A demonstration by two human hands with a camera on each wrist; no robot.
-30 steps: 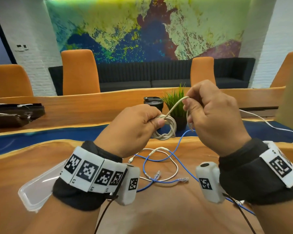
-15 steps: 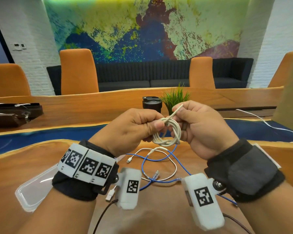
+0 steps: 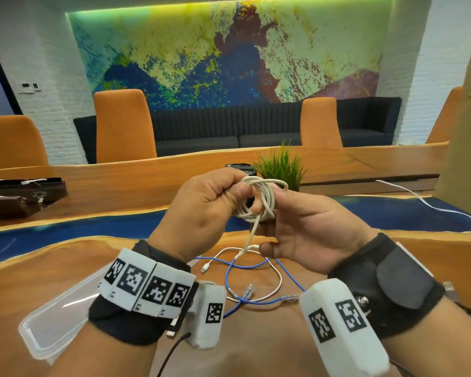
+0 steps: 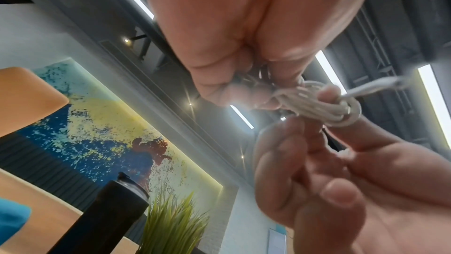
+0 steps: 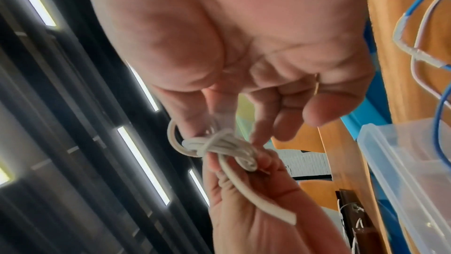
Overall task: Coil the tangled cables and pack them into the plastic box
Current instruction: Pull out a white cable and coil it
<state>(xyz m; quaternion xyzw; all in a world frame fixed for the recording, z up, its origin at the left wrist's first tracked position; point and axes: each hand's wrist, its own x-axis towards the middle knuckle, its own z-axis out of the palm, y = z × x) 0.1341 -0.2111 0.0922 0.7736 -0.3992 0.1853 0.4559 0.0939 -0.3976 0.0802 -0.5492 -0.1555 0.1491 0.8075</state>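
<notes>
The left hand (image 3: 201,210) is up in front of the chest, fingers and thumb curled tight around a small white cable coil (image 3: 259,200), pinching the bundle at its left side. The right hand (image 3: 307,227) sits just beside it, palm turned up, its fingertips (image 4: 327,94) touching the right side of the same coil; from the right wrist view the fingers look bent round the strands where one turn crosses over the bundle. A loose tail of the white cable hangs from the coil, running down past the right palm to a plug end near the thumb.

Below the hands, on the wooden bench (image 3: 256,344), lie a blue cable (image 3: 234,270) and another white cable (image 3: 275,289), looped across one another in a loose tangle, with clear plug ends lying close together near the middle. The plastic box (image 3: 49,322) stands on the bench at the left, partly hidden under the left forearm; in the right wrist view its clear wall (image 5: 400,161) shows, and I cannot tell what is inside.

Farther back on the bench stand a dark cup (image 4: 107,217) and a small green plant (image 3: 280,167), side by side behind the hands. Another white lead (image 3: 424,202) trails across the bench at the far right. Orange chairs (image 3: 123,126) and a dark sofa (image 3: 229,129) line the wall under a big painted mural (image 3: 215,53)
</notes>
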